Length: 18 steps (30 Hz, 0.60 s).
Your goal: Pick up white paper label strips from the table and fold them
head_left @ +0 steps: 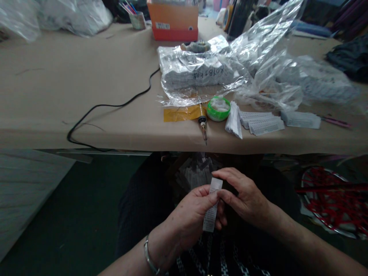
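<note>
My left hand (198,209) is closed on a narrow white printed label (211,216), pinched under the thumb above my lap. My right hand (244,191) is beside it with thumb and index finger apart. The right thumb touches the label's edge near the left thumb, and the index fingertip is close to its top end. Fanned stacks of similar white labels (266,123) lie near the table's front edge, right of a small green tub (218,109) with white fluffy stuff. A pointed tool like a soldering iron (203,126) has its tip toward me.
Clear plastic bags of white bundles (198,74) cover the table's back right. An orange-red box (174,21) and a cup of pens (137,20) stand behind. A black cord (115,105) crosses the table (43,88). A round tray of red strips (336,203) is at the lower right.
</note>
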### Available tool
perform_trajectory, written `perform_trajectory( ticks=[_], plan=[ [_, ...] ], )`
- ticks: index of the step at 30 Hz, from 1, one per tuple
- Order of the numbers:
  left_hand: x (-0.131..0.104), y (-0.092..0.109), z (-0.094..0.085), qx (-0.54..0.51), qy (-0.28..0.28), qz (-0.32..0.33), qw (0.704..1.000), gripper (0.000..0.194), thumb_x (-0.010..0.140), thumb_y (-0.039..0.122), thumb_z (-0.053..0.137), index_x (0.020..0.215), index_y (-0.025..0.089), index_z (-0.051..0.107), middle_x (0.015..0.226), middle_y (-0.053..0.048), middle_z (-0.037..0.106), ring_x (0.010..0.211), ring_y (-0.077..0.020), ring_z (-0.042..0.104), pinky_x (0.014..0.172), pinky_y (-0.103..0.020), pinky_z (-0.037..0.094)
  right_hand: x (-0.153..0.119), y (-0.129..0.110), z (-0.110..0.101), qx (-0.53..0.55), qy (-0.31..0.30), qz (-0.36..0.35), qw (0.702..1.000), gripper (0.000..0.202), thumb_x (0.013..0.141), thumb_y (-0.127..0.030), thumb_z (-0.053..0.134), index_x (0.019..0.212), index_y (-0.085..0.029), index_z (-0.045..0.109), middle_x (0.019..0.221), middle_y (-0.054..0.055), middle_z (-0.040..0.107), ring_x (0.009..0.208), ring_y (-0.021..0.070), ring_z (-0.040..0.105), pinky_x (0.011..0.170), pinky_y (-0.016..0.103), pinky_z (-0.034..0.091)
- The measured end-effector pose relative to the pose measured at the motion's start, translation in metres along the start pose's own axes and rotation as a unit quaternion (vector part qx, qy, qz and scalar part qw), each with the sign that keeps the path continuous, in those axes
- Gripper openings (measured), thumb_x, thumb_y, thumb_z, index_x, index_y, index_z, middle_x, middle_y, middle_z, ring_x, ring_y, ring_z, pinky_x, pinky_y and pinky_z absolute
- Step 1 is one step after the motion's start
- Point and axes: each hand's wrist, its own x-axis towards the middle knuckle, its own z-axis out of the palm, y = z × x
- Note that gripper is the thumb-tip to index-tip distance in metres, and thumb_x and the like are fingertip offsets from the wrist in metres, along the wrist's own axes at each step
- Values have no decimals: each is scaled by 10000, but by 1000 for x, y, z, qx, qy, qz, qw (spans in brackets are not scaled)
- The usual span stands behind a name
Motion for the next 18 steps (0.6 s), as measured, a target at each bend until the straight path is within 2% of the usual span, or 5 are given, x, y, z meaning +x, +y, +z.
perform_trajectory(
  ticks=[5,12,18],
  plan=[
    [2,2,3,4,27,-8,1000,215,757,325,653,772,124,578,580,15,536,483,-84,541,454,-173,391,0,-4,1,-72,4,-27,997,278,883,-246,517,1137,-141,562,1043,107,612,999,221,552,865,368,479],
    [2,3,4,16,36,-13,999,191,751,298,654,748,119,588,542,17,526,458,-77,526,446,-170,395,-2,-5,6,-80,-7,-25,996,288,897,-290,512,1142,-144,554,1026,100,615,968,216,569,840,362,498],
    [0,5,4,8,47,-6,999,206,751,319,656,731,131,574,572,20,531,472,-73,524,454,-171,394,-2,-5,7,-65,19,-14,998,391,905,-337,499,1243,-142,489,1070,115,618,988,219,582,862,374,502]
  ],
)
